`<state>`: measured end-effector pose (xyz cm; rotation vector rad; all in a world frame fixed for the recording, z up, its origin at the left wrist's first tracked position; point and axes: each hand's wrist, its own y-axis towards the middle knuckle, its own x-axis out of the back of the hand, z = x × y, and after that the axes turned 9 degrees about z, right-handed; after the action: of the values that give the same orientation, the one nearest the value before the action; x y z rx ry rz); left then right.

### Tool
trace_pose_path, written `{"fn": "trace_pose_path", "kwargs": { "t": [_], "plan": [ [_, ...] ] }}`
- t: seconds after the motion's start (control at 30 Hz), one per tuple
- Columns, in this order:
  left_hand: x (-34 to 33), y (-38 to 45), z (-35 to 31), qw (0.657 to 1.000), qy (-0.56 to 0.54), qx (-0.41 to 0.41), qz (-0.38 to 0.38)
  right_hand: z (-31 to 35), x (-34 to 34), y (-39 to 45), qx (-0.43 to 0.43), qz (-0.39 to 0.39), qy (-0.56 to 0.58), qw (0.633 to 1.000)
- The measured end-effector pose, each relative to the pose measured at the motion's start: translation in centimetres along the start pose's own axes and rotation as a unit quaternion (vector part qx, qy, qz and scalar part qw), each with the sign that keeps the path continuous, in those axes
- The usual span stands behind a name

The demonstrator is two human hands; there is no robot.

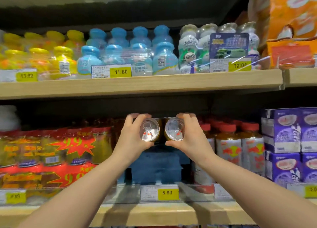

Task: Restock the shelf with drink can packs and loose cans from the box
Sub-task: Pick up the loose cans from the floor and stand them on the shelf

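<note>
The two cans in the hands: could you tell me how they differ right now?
The left can is gripped by the left hand; the right can by the right hand. Their pull tabs sit at slightly different angles. Both lie sideways, silver tops toward the camera, side by side above the blue packs.

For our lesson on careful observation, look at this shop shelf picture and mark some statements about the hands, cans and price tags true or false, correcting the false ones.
1. Each hand holds one can. True: the left hand grips the left can, the right hand the right can.
2. The cans show their bottoms to the camera. False: their pull-tab tops face the camera.
3. The price tag below the hands reads 6.80. True.
4. The cans are held at the upper shelf. False: they are at the lower shelf, above a blue pack.
5. Purple cartons stand to the left. False: they stand to the right.
</note>
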<state>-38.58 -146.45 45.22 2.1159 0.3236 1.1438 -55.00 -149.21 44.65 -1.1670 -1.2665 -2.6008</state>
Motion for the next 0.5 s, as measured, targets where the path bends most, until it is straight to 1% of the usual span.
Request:
{"fn": "trace_pose_path", "kwargs": {
  "t": [0.13,0.2,0.3,0.4,0.5],
  "plan": [
    [-0.9,1.2,1.0,0.999,-0.003,0.036,0.016,-0.3,-0.4,1.5,-0.068,0.024,-0.042,0.996],
    [-1.1,1.7,1.4,0.998,-0.004,0.058,0.023,-0.6,-0.7,2.2,-0.088,0.026,-0.032,0.995],
    [-1.5,2.6,1.8,0.995,-0.047,0.089,0.024,-0.9,-0.8,3.5,-0.118,0.03,-0.002,0.993],
    [-1.6,3.5,2.0,0.989,-0.089,0.111,0.027,-0.8,-0.7,4.9,-0.18,0.075,0.003,0.981],
    [-1.6,4.3,2.1,0.982,-0.116,0.143,0.036,-0.8,-0.7,5.7,-0.203,0.092,-0.005,0.975]
  ]
}}
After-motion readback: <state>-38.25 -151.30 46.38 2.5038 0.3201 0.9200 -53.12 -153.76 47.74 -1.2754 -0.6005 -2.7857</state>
